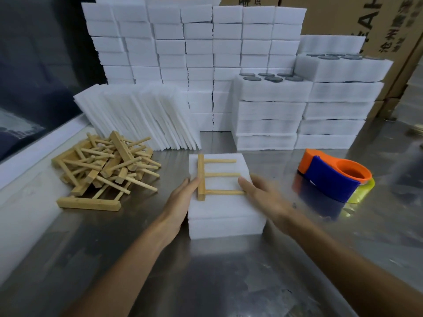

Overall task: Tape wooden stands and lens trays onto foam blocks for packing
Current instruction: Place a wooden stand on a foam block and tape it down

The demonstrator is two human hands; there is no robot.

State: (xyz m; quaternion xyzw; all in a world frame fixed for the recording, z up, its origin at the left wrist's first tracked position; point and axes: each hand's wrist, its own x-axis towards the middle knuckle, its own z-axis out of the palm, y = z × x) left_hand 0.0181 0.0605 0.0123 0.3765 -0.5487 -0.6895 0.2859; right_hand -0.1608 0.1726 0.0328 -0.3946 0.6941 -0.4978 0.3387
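In the middle of the frame, a white foam block [225, 209] sits on the shiny metal surface [229, 282]. It looks like two white pieces, one on top of the other. A wooden stand [203, 177] lies flat on top of it, toward the upper left part of the block. The stand has one thick bar and three thin sticks that point to the right.

The left hand [180, 200] lies flat along the left side of the block, fingers straight, with the fingertips touching the thick bar. The right hand [263, 195] rests flat on the right part of the block, fingers straight, next to the tips of the sticks. Neither hand is wrapped around anything.

At the left of the frame is a messy pile of wooden stands [107, 165]. At the right stands an orange and blue tape holder [332, 175], well apart from the block. Behind, at the top, are tall stacks of foam blocks [194, 46]. Thin foam sheets [139, 115] lean in a row. At the upper right, foam trays with dark round lenses [272, 92] are stacked up.
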